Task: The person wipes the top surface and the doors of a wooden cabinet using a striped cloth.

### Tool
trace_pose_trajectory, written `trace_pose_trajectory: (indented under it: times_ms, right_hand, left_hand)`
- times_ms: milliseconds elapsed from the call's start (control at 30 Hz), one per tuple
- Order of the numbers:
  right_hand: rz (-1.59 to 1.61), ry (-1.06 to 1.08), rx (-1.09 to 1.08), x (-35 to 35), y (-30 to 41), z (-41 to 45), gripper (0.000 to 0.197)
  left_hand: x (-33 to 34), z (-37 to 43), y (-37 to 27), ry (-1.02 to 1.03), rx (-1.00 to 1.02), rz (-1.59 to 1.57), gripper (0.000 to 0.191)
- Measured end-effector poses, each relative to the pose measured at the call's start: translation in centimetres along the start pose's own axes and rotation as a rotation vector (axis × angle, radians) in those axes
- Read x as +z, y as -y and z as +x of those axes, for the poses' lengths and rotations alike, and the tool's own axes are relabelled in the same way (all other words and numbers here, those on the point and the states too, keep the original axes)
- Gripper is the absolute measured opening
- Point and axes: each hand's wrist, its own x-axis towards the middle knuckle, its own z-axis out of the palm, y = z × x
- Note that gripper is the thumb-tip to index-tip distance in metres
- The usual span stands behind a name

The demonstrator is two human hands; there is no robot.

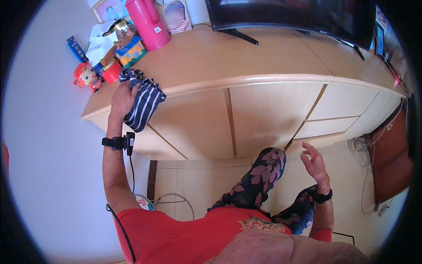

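My left hand [124,99] grips a dark blue cloth with white stripes [145,102] at the left end of the wooden cabinet [211,71]. Part of the cloth lies on the cabinet top and the rest hangs over its rounded front edge. Just beyond the cloth stand a small red container [111,71] and a red-hatted figurine [87,76]. My right hand [314,162] hangs in the air in front of the cabinet's lower drawers, fingers apart and holding nothing.
A pink thermos flask [148,24], a toy house [131,52] and framed pictures [176,16] crowd the back left. A television [293,16] stands on the cabinet, its foot [242,36] reaching forward. Tangled cables [359,150] lie on the floor at right, beside a brown-red panel [390,155].
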Motion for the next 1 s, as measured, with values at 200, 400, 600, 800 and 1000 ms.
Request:
trace_pose_trajectory:
  times_ms: [200, 400, 600, 800, 1000]
  right_hand:
    - [0.379, -0.020, -0.103, 4.5, 4.6, 0.6, 0.041]
    - [0.318, 0.103, 0.025, 4.0, 2.5, -0.4, 0.039]
    - [0.263, 0.020, 0.168, 1.2, -8.6, -1.9, 0.037]
    - [0.165, -0.031, 0.216, -0.9, -13.6, -1.2, 0.038]
    - [0.320, -0.035, 0.308, -3.1, -12.4, -2.2, 0.038]
  left_hand:
    - [0.2, 1.3, -0.6, 0.061, 0.010, -0.037, 0.045]
    - [-0.2, 1.0, -0.8, 0.063, 0.033, -0.013, 0.048]
    - [0.2, 1.5, -1.8, 0.084, 0.044, 0.020, 0.051]
    - [0.7, 2.8, -8.8, 0.165, 0.119, -0.050, 0.053]
    - [1.0, 3.9, -19.6, 0.176, 0.332, -0.086, 0.051]
